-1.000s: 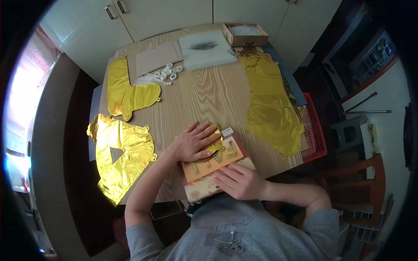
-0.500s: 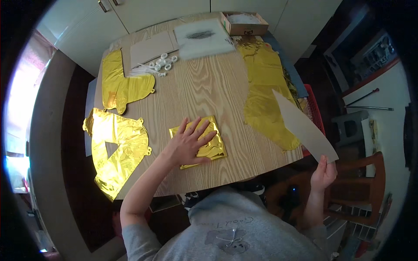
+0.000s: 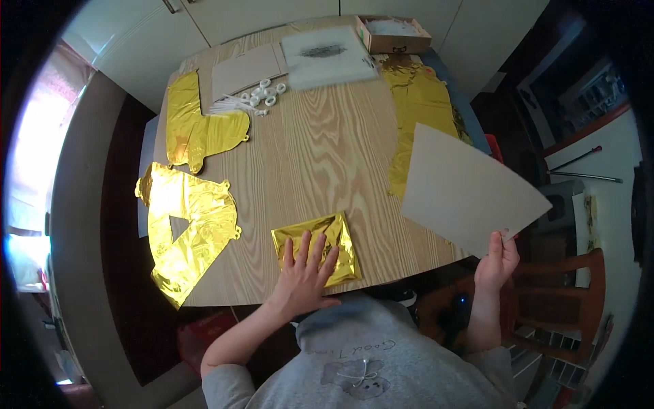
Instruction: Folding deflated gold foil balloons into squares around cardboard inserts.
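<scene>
Spread fingers of my left hand [image 3: 304, 276] lie over a folded gold foil balloon [image 3: 346, 253], a flat square at the table's near edge. My right hand [image 3: 497, 262] pinches the near corner of a stiff pale card [image 3: 470, 187], held tilted above the right side of the table. Beneath that card, a flat gold foil balloon [image 3: 422, 99] is partly hidden. On the left lie two more flat foil balloons: an L-shaped one [image 3: 204, 133] farther off, and one with an opening in it [image 3: 197, 218] nearer me.
Toward the back are white rings [image 3: 264, 93], thin white sticks [image 3: 228, 104], a pale board [image 3: 245, 68] and a clear plastic sheet [image 3: 327, 61] with a dark smudge. An open cardboard box [image 3: 394, 37] stands at the far right. A wooden chair [image 3: 558, 300] is on my right.
The folded balloon has come nearer the table's front edge together with my left hand. In my right hand the card has turned, its broad face now showing.
</scene>
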A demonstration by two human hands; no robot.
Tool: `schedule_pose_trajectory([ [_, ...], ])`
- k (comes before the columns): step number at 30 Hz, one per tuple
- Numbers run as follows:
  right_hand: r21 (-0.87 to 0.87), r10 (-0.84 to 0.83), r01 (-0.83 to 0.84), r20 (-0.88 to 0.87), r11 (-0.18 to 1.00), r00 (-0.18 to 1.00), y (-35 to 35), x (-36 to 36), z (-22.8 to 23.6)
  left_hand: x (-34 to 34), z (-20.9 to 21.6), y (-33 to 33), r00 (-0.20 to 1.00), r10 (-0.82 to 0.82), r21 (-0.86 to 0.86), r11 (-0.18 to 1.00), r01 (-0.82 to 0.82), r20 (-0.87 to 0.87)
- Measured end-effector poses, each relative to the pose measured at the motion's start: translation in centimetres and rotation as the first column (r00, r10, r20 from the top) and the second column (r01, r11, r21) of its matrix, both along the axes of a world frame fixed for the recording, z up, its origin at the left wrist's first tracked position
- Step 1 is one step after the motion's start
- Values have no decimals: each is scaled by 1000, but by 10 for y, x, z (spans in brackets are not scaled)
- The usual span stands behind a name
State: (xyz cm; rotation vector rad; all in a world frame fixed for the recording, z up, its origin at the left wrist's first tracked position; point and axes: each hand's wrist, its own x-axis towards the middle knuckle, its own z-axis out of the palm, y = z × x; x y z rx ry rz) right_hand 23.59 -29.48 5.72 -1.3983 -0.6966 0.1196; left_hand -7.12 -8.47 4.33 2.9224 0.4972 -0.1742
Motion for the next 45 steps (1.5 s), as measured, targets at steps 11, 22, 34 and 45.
schedule_pose_trajectory([
  [11, -4, 244, -294, -547, 956, 801, 63, -8, -32, -50, -23, -44, 968, -36, 145, 989, -1, 249],
  [22, 118, 466, -585, -736, 803, 491, 94, -38, -42, -79, 53, -5, 664, 747, -998, -18, 60, 27],
  [34, 120, 494, -783, -831, 611, 258, 103, -65, -43, 1, -24, 23, 555, 644, -644, -728, 234, -526],
  [45, 17, 431, -807, -852, 590, 297, 113, -71, -31, 12, -10, 8, 511, 658, -679, -711, 181, -553],
])
